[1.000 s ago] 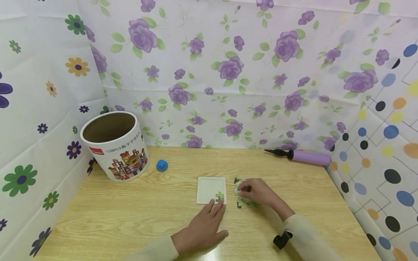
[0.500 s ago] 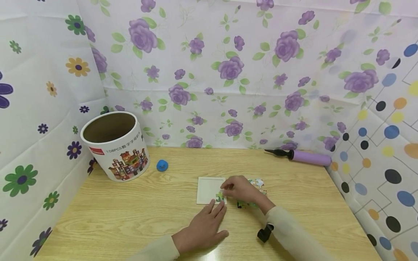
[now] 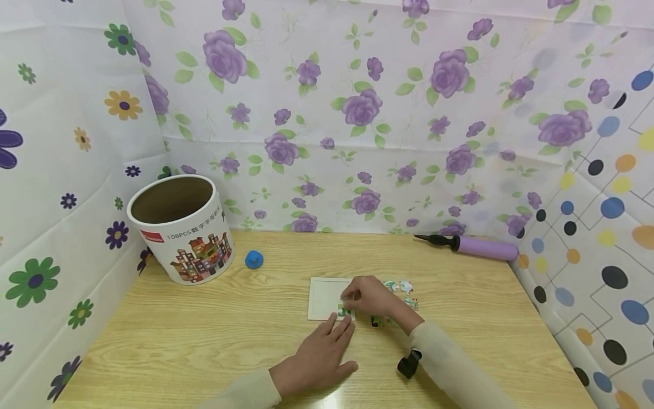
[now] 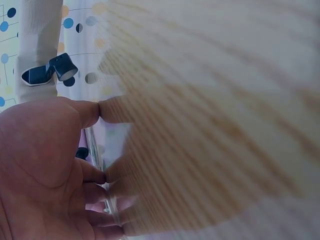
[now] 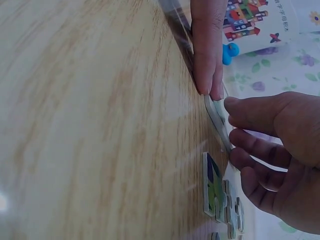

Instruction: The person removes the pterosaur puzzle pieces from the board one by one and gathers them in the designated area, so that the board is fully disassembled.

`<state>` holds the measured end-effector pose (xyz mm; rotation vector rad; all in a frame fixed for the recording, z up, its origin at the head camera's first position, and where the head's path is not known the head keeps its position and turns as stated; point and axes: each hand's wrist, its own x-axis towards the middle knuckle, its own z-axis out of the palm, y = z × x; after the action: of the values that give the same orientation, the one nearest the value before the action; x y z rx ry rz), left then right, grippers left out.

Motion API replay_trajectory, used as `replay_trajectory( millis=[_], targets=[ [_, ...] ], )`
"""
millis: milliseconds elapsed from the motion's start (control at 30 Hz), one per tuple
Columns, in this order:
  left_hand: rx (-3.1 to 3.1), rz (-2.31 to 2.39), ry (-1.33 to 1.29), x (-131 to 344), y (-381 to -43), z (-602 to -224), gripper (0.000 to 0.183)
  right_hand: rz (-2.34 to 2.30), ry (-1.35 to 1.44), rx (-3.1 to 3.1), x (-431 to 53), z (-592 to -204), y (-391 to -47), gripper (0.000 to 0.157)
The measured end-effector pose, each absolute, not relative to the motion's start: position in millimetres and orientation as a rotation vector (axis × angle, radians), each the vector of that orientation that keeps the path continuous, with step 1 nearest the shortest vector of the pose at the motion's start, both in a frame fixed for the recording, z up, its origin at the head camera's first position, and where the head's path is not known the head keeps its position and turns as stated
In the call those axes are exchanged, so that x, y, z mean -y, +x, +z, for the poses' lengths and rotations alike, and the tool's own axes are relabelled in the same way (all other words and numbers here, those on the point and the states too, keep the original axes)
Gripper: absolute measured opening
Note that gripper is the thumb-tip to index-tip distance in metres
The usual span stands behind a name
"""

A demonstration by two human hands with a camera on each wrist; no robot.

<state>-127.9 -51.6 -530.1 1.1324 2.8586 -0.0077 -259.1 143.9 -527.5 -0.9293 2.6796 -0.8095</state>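
A square, pale puzzle tray (image 3: 322,292) lies on the table with green puzzle pieces (image 3: 344,311) in its lower right corner. My left hand (image 3: 322,355) lies flat, its fingertips resting on the tray's near edge. Over the tray's right side, my right hand (image 3: 375,298) pinches a puzzle piece just above the green ones; the fingers hide most of it. In the right wrist view, the thumb and fingertips (image 5: 235,107) meet the tray's edge beside the left fingers. Several loose puzzle pieces (image 3: 406,286) lie right of the tray, partly under the right hand.
A large white bucket (image 3: 191,250) with printed blocks stands at the back left. Beside it sits a small blue toy (image 3: 254,259). At the back right lies a purple hand pump (image 3: 485,248) with a black nozzle. Patterned cloth (image 3: 327,113) encloses the wooden table (image 3: 204,341).
My right hand has moved left from the loose puzzle pieces to the tray's right side, then slightly further in. My left hand has stayed at the tray's near edge.
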Motion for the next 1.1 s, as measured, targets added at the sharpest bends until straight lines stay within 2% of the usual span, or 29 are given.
replay_trajectory(
  millis=[500,767,1100],
  targets=[
    [-2.829,0.046,1.083,49,-128,-524,0.077,-0.822,-0.955,-2.671,-145,-525,-257,0.003],
    [-2.825,0.076,1.075,50,-129,-526,0.077,-1.006,-0.930,-2.638,-153,-521,-255,0.007],
    [-2.811,0.093,1.041,51,-129,-525,0.078,-1.063,-0.907,-2.677,-185,-504,-249,0.012]
  ],
)
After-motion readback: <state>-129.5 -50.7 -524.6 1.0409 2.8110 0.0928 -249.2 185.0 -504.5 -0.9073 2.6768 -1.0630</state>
